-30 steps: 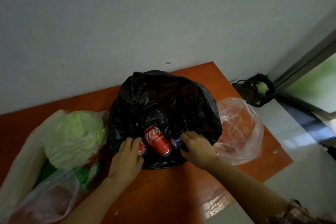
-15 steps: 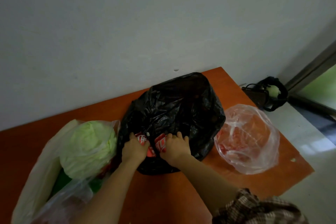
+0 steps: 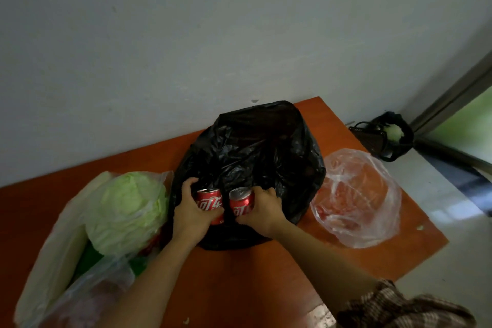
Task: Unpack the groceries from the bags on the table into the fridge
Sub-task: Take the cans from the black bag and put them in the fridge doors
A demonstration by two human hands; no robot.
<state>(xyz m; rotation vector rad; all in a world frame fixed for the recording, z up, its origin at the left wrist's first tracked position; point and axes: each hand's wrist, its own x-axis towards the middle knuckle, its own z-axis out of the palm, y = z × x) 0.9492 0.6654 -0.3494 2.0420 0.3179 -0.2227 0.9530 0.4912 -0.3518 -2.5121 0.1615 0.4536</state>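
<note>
Head view, looking down on a glossy orange-brown wooden table set against a matt grey wall. Centre: a crumpled black plastic bag, its thin film creased and shiny, with the mouth slumped toward the person. At that mouth, side by side and nearly touching, are a left red cylindrical metal can and a right red cylindrical metal can. Each has white lettering and a silver top, and each is roughly upright among the bag's folds.

The left hand grips the left can, fingers curled round its far side and thumb across the front. The right hand clasps the right can likewise.

Left of the black bag, a round pale green cabbage, veined and leafy, lies in a translucent white plastic bag. To the right, a clear wrinkled plastic bag lies slack on the tabletop and shows reddish through the film. Whether that is contents or the table, I cannot tell.

Beyond the table's corner, a dark basket sits on the pale floor. A brown checked fabric sleeve covers the right upper arm.
</note>
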